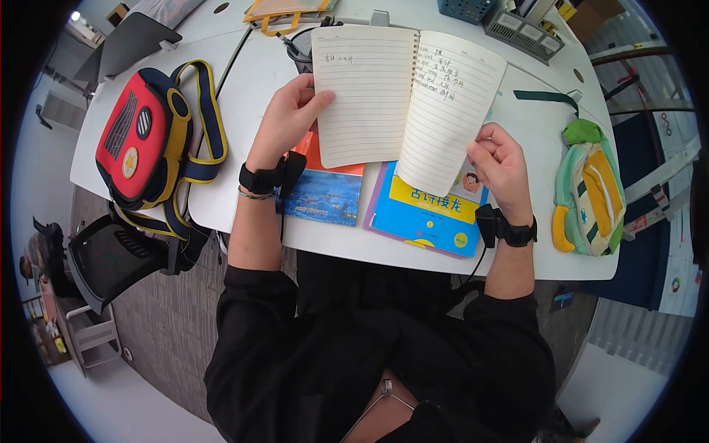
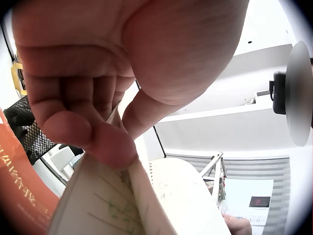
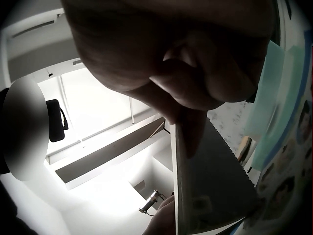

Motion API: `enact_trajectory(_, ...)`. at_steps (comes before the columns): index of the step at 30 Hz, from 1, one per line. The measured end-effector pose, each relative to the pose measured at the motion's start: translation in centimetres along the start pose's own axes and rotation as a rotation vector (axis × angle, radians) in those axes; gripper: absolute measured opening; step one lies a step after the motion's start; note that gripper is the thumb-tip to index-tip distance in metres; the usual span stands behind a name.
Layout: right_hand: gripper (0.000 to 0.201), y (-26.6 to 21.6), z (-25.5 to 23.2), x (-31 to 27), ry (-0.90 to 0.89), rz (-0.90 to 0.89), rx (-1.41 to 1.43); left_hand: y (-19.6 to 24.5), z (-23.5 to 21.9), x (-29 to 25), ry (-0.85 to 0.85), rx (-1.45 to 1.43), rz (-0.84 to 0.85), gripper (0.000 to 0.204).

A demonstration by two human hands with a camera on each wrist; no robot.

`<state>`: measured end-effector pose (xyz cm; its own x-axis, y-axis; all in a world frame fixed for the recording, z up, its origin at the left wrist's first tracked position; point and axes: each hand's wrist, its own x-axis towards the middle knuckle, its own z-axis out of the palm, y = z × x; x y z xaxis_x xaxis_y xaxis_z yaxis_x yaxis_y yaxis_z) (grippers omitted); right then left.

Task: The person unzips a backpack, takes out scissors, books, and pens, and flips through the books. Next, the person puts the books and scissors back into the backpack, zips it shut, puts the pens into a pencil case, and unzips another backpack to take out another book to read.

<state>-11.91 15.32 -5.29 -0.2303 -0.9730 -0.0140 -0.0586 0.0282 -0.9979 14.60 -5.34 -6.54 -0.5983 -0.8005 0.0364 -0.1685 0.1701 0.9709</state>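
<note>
A spiral-bound notebook [image 1: 367,103] is held up open over the desk, lined pages facing the head camera. Several handwritten lines fill the top of its right page; the left page has one short line. My left hand [image 1: 286,118] grips the left edge, thumb on the page and fingers behind, as the left wrist view shows from below. With thumb and fingers my right hand [image 1: 500,164] pinches the lower right edge of the right page side. Under the notebook lie a blue and yellow book [image 1: 425,214] and an orange and blue book [image 1: 321,198].
A red backpack [image 1: 140,140] with navy straps sits on the left side of the desk [image 1: 546,251]. To the right lies a green and yellow bag [image 1: 591,188]. Behind the notebook are a mesh pen holder [image 1: 299,48], a blue basket [image 1: 465,9] and a grey organizer [image 1: 523,35].
</note>
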Motion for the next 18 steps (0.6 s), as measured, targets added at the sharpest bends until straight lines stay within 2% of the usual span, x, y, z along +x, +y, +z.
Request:
enact_trajectory(3,0.009,0.1,0.0,0.0,0.009,-0.028,0.071,0.0,0.0,-0.1,0.006,-0.018,0.015,0.028)
enact_trajectory(7,0.008,-0.4,-1.5,-0.3,0.055,-0.046,0.006,0.0,0.0,-0.1,0.009,0.002,0.020,0.026)
enact_trajectory(12,0.012,-0.1,-3.2,-0.1,0.297,-0.111,-0.259,-0.1,0.0,0.0,0.017,-0.005,0.031,0.025)
enact_trajectory(15,0.013,0.9,-3.8,0.3,0.386,-0.164,-0.423,-0.1,0.0,-0.2,0.012,0.019,0.053,0.028)
enact_trajectory(18,0.012,1.0,-3.7,0.3,0.408,-0.155,-0.446,0.0,0.2,-0.2,0.031,0.042,0.069,0.027)
